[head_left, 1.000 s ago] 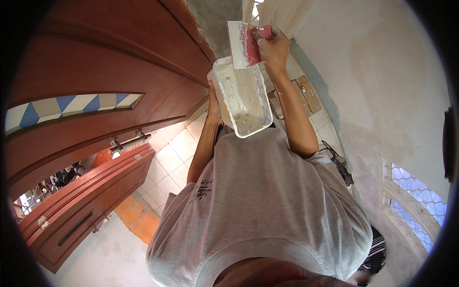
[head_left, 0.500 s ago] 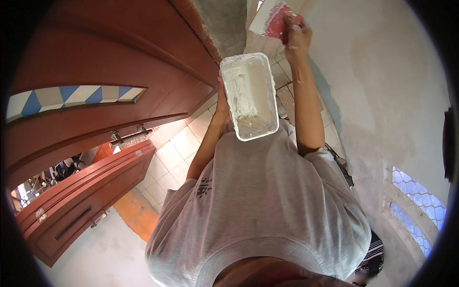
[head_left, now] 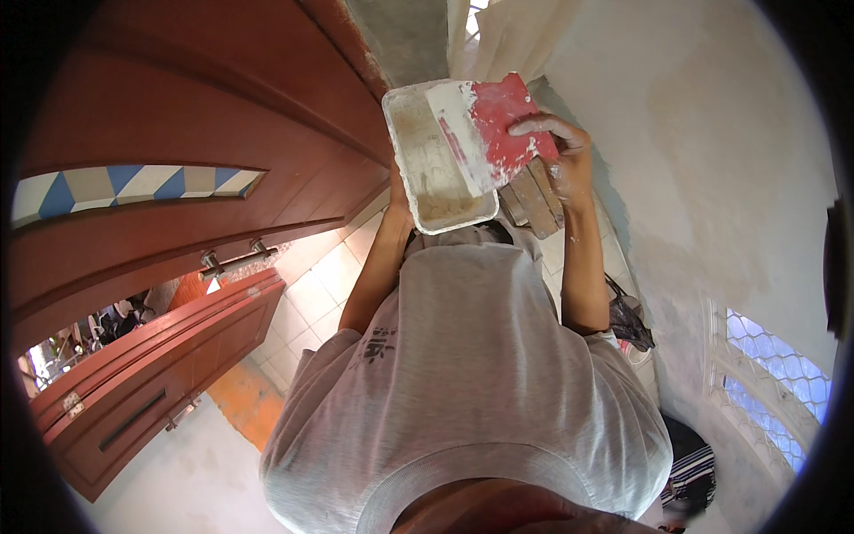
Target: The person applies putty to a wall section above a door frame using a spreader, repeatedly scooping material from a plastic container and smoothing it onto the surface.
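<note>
In front of my chest is a white rectangular tub [head_left: 414,169], smeared inside with pale putty. My left hand [head_left: 398,194] grips its left side, most of the fingers hidden behind the wall. A red plastic putty spreader [head_left: 513,114] is pinched in my right hand [head_left: 569,153], the thumb lying across its face. Its blade edge, coated in white putty, overlaps the right half of the tub; whether it touches the inside I cannot tell. White smears dot my right fingers and wrist.
To the left stands a red-brown door [head_left: 267,107] with a handle [head_left: 233,258], and beyond it a second door panel [head_left: 160,378]. A patchy plastered wall [head_left: 712,178] rises on the right. Wooden pieces [head_left: 534,200] and a black bag [head_left: 629,322] are below, over floor tiles.
My right hand has come down and toward me, bringing the spreader from beyond the tub to over it. The tub has shifted slightly left and away.
</note>
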Motion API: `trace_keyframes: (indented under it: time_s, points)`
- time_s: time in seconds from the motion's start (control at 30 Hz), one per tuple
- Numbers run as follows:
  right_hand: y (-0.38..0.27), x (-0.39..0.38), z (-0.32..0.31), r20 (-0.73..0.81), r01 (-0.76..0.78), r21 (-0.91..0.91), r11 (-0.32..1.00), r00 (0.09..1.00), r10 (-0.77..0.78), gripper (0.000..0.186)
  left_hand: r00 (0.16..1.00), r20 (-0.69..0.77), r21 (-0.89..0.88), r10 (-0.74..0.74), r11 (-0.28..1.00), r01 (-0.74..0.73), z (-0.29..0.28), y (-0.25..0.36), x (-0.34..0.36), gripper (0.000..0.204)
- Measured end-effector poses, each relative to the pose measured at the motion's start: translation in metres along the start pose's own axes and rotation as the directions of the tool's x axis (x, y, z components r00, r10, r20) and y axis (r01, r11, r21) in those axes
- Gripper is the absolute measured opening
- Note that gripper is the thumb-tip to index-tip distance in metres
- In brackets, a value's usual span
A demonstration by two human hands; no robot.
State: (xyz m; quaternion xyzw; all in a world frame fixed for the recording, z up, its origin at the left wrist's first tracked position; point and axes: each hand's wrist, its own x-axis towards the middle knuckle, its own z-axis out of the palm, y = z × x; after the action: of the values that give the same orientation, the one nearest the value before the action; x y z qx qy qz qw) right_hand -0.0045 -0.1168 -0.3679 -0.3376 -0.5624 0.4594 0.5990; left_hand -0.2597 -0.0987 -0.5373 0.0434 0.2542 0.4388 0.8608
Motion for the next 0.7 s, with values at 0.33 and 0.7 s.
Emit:
trace_keyframes:
  time_s: [0.33,0.7]
  points:
    - [0.009,-0.025,-0.032,-0.114,-0.182,0.292,0.939,0.968,0.223,0.053,0.999,0.031,0.060,-0.033,0.998,0.031,0.024,-0.008,-0.003,0.079]
    - [-0.007,-0.015,-0.023,-0.131,-0.231,0.303,0.924,0.951,0.281,0.073,0.999,0.038,0.218,-0.005,0.976,-0.004,0.059,-0.007,-0.023,0.086]
